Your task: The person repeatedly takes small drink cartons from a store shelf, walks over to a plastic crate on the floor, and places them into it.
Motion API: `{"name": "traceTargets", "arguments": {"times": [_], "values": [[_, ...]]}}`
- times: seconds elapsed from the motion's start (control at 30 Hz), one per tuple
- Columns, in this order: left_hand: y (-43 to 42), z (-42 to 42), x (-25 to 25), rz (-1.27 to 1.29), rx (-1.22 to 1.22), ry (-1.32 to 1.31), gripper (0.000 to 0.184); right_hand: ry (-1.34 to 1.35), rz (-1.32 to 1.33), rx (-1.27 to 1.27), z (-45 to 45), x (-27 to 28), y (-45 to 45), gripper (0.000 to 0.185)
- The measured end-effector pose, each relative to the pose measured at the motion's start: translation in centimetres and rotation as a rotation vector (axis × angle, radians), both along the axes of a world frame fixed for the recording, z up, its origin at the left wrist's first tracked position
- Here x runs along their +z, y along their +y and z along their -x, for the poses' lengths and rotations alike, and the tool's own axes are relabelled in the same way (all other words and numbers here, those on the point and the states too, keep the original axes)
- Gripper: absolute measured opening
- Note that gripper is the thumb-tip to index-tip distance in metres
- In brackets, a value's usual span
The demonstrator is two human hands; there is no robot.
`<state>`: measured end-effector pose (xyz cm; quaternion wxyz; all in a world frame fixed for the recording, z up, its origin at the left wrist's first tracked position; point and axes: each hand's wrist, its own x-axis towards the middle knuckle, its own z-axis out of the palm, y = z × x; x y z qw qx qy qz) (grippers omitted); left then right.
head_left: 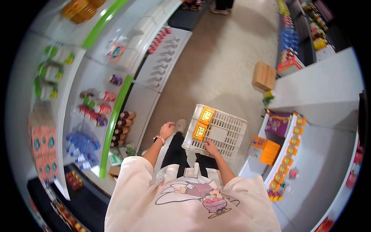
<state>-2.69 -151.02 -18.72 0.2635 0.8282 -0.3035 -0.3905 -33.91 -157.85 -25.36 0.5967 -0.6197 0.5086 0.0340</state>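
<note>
A white slatted plastic crate [217, 135] sits on the floor in front of me. Two orange-and-yellow packs, an upper one [206, 115] and a lower one [199, 131], lie along its left side. Over the crate's near edge is my right hand [210, 147], just below the lower pack, its fingers loosely bent and nothing visible in them. Whether it touches the crate I cannot tell. My left hand [167, 130] hangs left of the crate near my shoe, fingers apart and holding nothing.
On the left stand shelves [116, 127] of bottles and cartons. At right, a white shelf holds a row of orange packs [287, 160], with an orange box [269, 151] and a purple box [277, 124] beside it. A cardboard box [264, 75] stands in the aisle; a person's feet [219, 11] show farther off.
</note>
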Motion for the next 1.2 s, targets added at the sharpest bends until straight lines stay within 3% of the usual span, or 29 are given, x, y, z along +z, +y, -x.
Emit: {"name": "traceTargets", "arguments": {"times": [0.03,0.1,0.17,0.23,0.27,0.3,0.33,0.37,0.4,0.43,0.47,0.5,0.57,0.6,0.7,0.83,0.9,0.97,1.0,1.07,1.13,1.2], "values": [[1.7,0.3,0.7,-0.009,0.112,-0.001,0.026,-0.059,-0.046,-0.014,2.2,-2.7,0.4,0.030],[7.3,2.0,-2.1,0.101,0.370,-0.023,0.025,0.033,-0.376,-0.094,5.3,0.6,-0.4,0.029],[12.9,5.9,-5.3,0.191,0.572,-0.096,0.024,0.028,-0.256,0.101,10.9,-2.5,-0.8,0.030],[19.1,11.3,-9.0,-0.011,0.261,-0.338,0.025,0.107,-0.123,0.207,16.7,-5.5,-1.6,0.032],[20.2,14.5,-6.7,-0.067,0.143,-0.267,0.028,0.117,-0.133,0.148,18.9,-4.7,-2.2,0.030],[21.4,18.5,-5.8,-0.031,0.565,0.300,0.026,0.146,-0.186,0.014,20.4,-2.8,-2.7,0.028],[21.4,22.1,-2.7,-0.129,0.565,0.301,0.024,0.190,-0.246,0.021,22.9,-4.3,-3.4,0.027],[24.2,25.0,-6.1,-0.101,0.366,0.319,0.023,0.331,-0.312,0.013,23.2,-1.1,-4.1,0.026],[23.9,27.4,-2.6,-0.157,0.341,0.364,0.024,0.391,-0.271,0.081,24.6,-1.4,-4.5,0.026],[25.5,29.4,-3.4,0.012,0.138,0.153,0.031,0.451,-0.230,0.149,26.2,-1.9,-4.9,0.027],[25.7,30.0,-0.6,-0.067,0.102,0.270,0.035,0.487,-0.189,0.252,26.8,-2.1,-5.4,0.027],[26.5,30.2,-0.9,-0.122,0.010,0.297,0.034,0.463,-0.112,0.416,26.6,-2.7,-5.9,0.027],[28.1,30.2,-1.5,-0.085,0.262,0.290,0.036,0.366,0.044,0.712,24.9,-4.5,-6.8,0.026],[27.9,29.7,1.8,-0.137,0.459,0.138,0.031,0.314,0.058,0.823,22.2,-2.0,-7.0,0.026],[31.2,29.1,0.7,0.244,1.077,0.322,0.029,0.188,0.312,1.198,16.0,-10.4,-8.0,0.026],[37.1,30.7,2.8,0.301,1.202,0.284,0.029,0.235,0.249,1.205,-0.7,0.1,0.6,0.028],[40.8,33.0,2.3,0.239,1.189,0.158,0.029,0.174,0.350,1.251,-6.6,1.3,5.7,0.028],[44.4,36.4,1.9,0.304,1.349,0.141,0.029,0.048,0.426,1.230,-11.1,2.3,11.5,0.028],[46.5,38.5,2.2,0.296,1.439,0.145,0.029,-0.003,0.429,1.242,-13.1,2.7,14.8,0.027],[50.8,43.6,-3.0,0.376,1.748,0.249,0.030,-0.086,0.401,1.304,-16.0,3.7,21.7,0.027],[53.8,48.9,-2.0,0.232,1.923,0.161,0.029,-0.133,0.335,1.404,-17.2,5.3,28.8,0.028],[57.1,54.8,-3.6,0.053,1.975,0.273,0.030,-0.112,0.361,1.539,-16.1,6.6,35.5,0.027]]}}
